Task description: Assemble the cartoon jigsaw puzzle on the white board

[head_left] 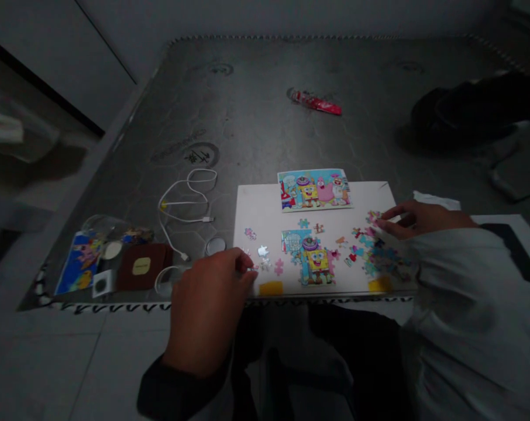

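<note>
A white board (265, 216) lies at the near edge of a grey mattress. On it sit a partly joined cartoon jigsaw (311, 257), a printed reference picture (314, 189) and several loose pieces (370, 251). My left hand (210, 304) rests at the board's left edge, fingers curled and pinched at small pieces there. My right hand (412, 219) reaches over the right side, fingertips pressed on a loose piece by the pile.
A white cable (188, 204) coils left of the board. Further left lie a clear bag with a cartoon card (83, 260), a dark red wallet (142, 266) and a small round lid (215, 245). A red wrapper (315, 102) lies far back. Dark clothing (475, 111) sits back right.
</note>
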A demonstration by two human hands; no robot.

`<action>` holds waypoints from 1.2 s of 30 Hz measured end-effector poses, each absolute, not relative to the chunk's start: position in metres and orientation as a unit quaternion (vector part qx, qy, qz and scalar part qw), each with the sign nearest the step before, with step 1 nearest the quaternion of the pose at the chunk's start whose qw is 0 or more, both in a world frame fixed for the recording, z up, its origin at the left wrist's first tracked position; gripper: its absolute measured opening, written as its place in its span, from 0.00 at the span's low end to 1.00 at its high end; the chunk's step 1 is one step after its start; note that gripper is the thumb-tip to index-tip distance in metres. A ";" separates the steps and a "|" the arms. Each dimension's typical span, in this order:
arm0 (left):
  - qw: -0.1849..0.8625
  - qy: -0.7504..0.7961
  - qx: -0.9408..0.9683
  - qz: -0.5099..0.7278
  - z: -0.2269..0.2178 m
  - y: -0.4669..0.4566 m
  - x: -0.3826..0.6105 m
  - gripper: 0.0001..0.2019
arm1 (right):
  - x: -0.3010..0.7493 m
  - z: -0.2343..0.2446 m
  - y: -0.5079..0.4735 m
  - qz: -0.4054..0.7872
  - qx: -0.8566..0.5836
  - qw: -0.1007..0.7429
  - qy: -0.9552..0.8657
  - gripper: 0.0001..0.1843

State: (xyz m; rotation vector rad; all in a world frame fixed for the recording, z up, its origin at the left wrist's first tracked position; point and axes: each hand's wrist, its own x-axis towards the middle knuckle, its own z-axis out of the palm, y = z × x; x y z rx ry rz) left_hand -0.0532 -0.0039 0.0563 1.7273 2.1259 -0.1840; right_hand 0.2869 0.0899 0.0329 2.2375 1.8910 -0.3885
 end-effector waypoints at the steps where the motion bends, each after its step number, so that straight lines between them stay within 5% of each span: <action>1: 0.197 0.759 0.616 -0.067 0.057 -0.004 -0.053 0.05 | 0.286 0.035 0.089 -0.177 0.775 0.131 0.592 0.24; 11: 0.208 0.759 0.615 -0.050 0.056 -0.003 -0.054 0.08 | 0.276 0.033 0.069 -0.062 0.795 0.038 0.602 0.20; 17: 0.201 0.755 0.620 -0.070 0.060 -0.003 -0.050 0.07 | 0.295 0.039 0.084 -0.172 0.796 0.084 0.574 0.16; 26: 0.203 0.757 0.619 -0.060 0.060 -0.002 -0.048 0.09 | 0.261 0.039 0.089 -0.213 0.742 0.091 0.629 0.23; 36: 0.197 0.763 0.615 -0.014 0.059 -0.002 -0.046 0.08 | 0.233 0.034 0.092 -0.211 0.719 0.063 0.659 0.05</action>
